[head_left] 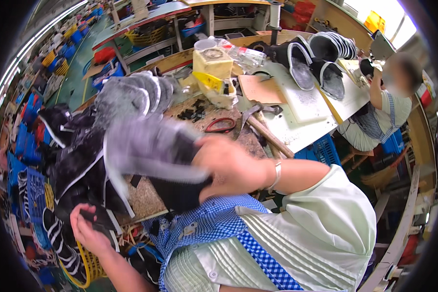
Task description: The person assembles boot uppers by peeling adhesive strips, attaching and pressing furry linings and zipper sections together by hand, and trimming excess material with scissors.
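My right hand (pixel 231 165), smeared by motion, grips a black shoe upper (pixel 153 146) with a grey fuzzy inside and a pale edge. The upper is blurred and held over the bench's left part. Lower left, my left hand (pixel 90 233) has its fingers curled at the edge of a black shoe upper (pixel 100 220) in a pile. More black uppers with white edging (pixel 80 168) hang over the bench's left side. Behind them stands a row of nested grey-lined uppers (pixel 136 95).
Ahead on the bench are red-handled scissors (pixel 221 125), a hammer (pixel 267 131), a yellowish block (pixel 212 62) and a white board (pixel 304 100). Grey-lined shoes (pixel 299 65) stand at the far right. A co-worker (pixel 382 107) sits to the right. A yellow basket (pixel 90 263) stands low left.
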Demonstrator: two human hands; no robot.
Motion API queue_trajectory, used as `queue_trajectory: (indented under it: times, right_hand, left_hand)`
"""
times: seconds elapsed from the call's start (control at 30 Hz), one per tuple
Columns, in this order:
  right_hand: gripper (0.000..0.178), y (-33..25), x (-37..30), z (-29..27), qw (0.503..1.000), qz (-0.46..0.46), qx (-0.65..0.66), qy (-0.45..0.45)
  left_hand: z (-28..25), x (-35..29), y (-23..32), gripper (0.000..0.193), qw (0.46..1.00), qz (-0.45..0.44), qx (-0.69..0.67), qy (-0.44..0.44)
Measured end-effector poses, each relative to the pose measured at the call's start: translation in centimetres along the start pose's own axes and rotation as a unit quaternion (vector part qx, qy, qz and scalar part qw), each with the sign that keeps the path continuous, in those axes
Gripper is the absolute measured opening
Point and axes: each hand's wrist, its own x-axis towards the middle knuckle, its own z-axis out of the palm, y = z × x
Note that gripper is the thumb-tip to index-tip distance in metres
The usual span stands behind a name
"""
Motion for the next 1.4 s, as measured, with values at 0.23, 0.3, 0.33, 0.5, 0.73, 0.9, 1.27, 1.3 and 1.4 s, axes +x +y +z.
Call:
queue_trajectory:
  times: [0.23, 0.3, 0.33, 0.5, 0.73, 0.9, 1.27, 1.3, 1.4]
  right_hand:
    - [0.040, 11.0, -2.5, -17.5, 0.726, 0.316, -0.139, 0.595]
    - [0.037, 17.8, -5.7, -22.0, 0.627, 0.246, -0.136, 0.727]
    - [0.035, 21.2, -8.3, -23.5, 0.581, 0.298, -0.181, 0.735]
    - [0.040, 32.3, -18.6, -25.7, 0.461, 0.437, 0.264, 0.726]
    - [0.035, 21.5, -10.8, -20.0, 0.632, 0.365, -0.451, 0.513]
    - [0.019, 14.6, -3.7, -7.5, 0.947, 0.210, -0.213, 0.121]
    - [0.010, 17.9, 3.4, 3.9, 0.918, 0.039, -0.342, -0.195]
    - [0.008, 17.8, 3.4, 3.9, 0.912, 0.029, -0.359, -0.197]
    - [0.009, 15.8, 4.2, 2.5, 0.950, 0.070, -0.296, -0.074]
  left_hand:
    - [-0.6, -1.0, -4.4, 0.027, 0.952, -0.054, 0.247, -0.171]
    - [0.9, -1.6, -4.3, 0.015, 0.953, -0.072, 0.230, -0.182]
    - [1.8, -1.5, -3.9, 0.012, 0.938, -0.006, 0.285, -0.199]
    - [6.1, 2.9, -2.1, 0.045, 0.842, 0.295, 0.433, -0.129]
    - [8.2, 12.7, -6.5, 0.065, 0.756, 0.167, 0.616, -0.144]
    - [7.8, 13.4, -3.6, 0.040, 0.830, 0.343, 0.440, -0.013]
    - [5.9, -5.4, -2.6, 0.049, 0.726, 0.301, 0.515, -0.343]
    - [5.8, -6.3, -3.4, 0.052, 0.748, 0.285, 0.498, -0.333]
    - [4.4, -8.0, -4.5, 0.057, 0.845, 0.238, 0.372, -0.302]
